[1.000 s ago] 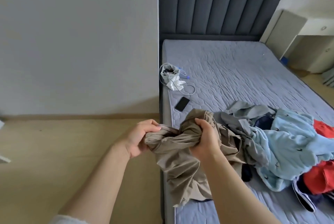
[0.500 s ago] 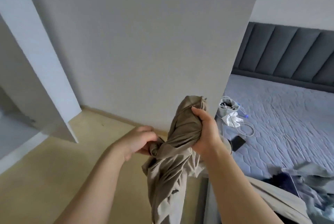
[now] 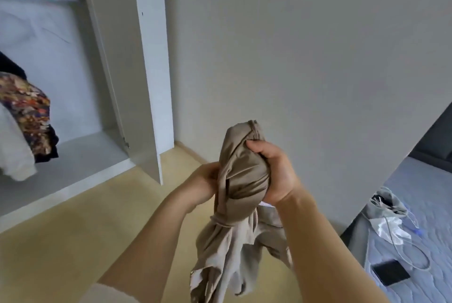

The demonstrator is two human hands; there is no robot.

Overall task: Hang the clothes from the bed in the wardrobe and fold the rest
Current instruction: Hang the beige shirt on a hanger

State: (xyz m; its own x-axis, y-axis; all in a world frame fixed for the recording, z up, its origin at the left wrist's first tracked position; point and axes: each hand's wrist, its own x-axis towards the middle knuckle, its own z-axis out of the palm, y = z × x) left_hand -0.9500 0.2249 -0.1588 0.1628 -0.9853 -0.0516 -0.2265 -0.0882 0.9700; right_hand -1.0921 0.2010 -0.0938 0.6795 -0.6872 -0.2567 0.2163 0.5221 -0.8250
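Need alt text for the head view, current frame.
Both hands grip a bunched beige fabric garment above a yellowish floor: right hand high, left hand beside it. An open white wardrobe with hanging clothes stands left; a grey quilted bed edge shows right.

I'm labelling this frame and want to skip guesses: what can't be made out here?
- Left hand: fingers hidden behind the beige garment, head view.
- Garment's type: bunched in the right hand, lower end cut off by the frame's bottom edge.
- Wardrobe: hanging clothes cut by the left edge; rail blurred.
- Bed: cut by the right edge.
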